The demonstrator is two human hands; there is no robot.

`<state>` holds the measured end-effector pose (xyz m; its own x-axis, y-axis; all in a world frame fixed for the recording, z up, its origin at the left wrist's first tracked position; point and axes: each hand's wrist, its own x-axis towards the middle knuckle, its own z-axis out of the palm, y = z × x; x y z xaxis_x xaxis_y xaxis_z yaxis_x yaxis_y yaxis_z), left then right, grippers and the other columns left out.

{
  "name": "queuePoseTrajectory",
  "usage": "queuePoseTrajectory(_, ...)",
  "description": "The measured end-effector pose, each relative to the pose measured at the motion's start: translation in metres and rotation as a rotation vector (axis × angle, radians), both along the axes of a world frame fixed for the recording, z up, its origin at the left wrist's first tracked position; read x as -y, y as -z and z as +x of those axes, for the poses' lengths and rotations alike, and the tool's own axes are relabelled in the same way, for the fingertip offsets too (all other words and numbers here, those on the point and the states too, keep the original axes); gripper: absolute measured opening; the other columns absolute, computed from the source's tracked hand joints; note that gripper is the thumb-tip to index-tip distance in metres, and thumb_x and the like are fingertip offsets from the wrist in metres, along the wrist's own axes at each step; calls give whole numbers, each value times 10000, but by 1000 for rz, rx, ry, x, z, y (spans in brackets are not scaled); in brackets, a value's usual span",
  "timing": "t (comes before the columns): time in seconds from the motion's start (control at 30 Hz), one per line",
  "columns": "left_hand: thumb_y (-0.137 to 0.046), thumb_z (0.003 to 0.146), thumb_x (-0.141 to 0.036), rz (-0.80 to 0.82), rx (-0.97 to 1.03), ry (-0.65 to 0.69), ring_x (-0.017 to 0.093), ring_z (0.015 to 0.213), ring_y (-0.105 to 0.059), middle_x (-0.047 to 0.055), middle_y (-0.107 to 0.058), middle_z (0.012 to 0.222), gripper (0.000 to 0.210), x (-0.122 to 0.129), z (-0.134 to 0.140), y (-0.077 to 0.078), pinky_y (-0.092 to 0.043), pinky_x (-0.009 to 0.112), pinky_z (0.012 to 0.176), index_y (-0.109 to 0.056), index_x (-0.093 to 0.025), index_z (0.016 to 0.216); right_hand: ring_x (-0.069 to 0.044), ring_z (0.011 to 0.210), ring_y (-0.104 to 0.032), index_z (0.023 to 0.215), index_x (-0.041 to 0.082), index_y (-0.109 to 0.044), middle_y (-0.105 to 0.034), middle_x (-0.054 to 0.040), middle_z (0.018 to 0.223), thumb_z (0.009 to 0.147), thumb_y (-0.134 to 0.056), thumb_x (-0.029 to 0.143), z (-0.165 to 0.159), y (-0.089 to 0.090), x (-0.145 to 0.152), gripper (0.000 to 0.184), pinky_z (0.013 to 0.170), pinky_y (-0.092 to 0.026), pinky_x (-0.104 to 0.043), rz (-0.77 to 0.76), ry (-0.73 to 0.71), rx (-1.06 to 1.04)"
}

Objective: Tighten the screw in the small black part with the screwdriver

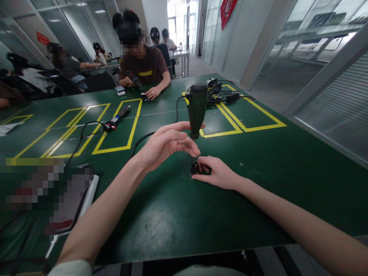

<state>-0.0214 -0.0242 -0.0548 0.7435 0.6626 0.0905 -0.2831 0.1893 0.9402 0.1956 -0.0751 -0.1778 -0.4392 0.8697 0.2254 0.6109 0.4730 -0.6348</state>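
Observation:
A dark green screwdriver (197,109) with a ribbed handle stands upright above the table. My left hand (169,143) is at the lower part of the handle, its fingers curled and one fingertip showing past the handle's far side. Most of the shaft is hidden or too dark to make out. Low on the table, my right hand (217,172) pinches a small black part (195,170) between thumb and fingers. A short metal post rises from that part, below the screwdriver. The fingers cover some of the black part.
A power screwdriver (117,117) with a cord lies left of centre. Tangled black cables (214,94) lie at the back right of the green table (258,172). Opposite me sits a person (146,65) holding a tool. A white-edged device (90,195) is near my left arm.

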Motion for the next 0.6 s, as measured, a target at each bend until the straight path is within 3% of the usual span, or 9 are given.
queuePoseTrajectory(0.07, -687, 797, -220, 10, 8, 6, 190, 714, -753, 72, -772, 890, 268, 0, 0, 1, -567, 303, 713, -637, -126, 1043, -138, 620, -482, 791, 213, -521, -557, 31, 703, 895, -764, 465, 0, -1, 1, 364, 621, -340, -270, -7, 2, -1)
queuePoseTrajectory(0.23, -644, 854, -220, 31, 34, 64, 224, 802, -803, 108, -779, 1189, 251, -2, 0, 2, -595, 325, 734, -562, -174, 1087, -138, 619, -479, 788, 209, -524, -537, 39, 697, 879, -783, 450, -2, -2, 1, 365, 630, -343, -272, -10, 8, -13)
queuePoseTrajectory(0.43, -655, 828, -224, 44, 27, 27, 198, 758, -785, 65, -777, 1025, 322, -2, 0, 1, -595, 299, 729, -644, -144, 1140, -134, 611, -475, 773, 217, -499, -544, 37, 696, 888, -768, 461, -2, -2, 0, 381, 628, -343, -272, -9, 5, -11)
queuePoseTrajectory(0.6, -639, 828, -270, 74, 5, 2, 163, 685, -722, 66, -750, 833, 271, -4, -1, 0, -560, 274, 693, -720, -108, 1029, -139, 616, -482, 767, 221, -484, -550, 32, 696, 898, -754, 474, -1, -1, 0, 393, 624, -341, -271, 4, 0, 0)
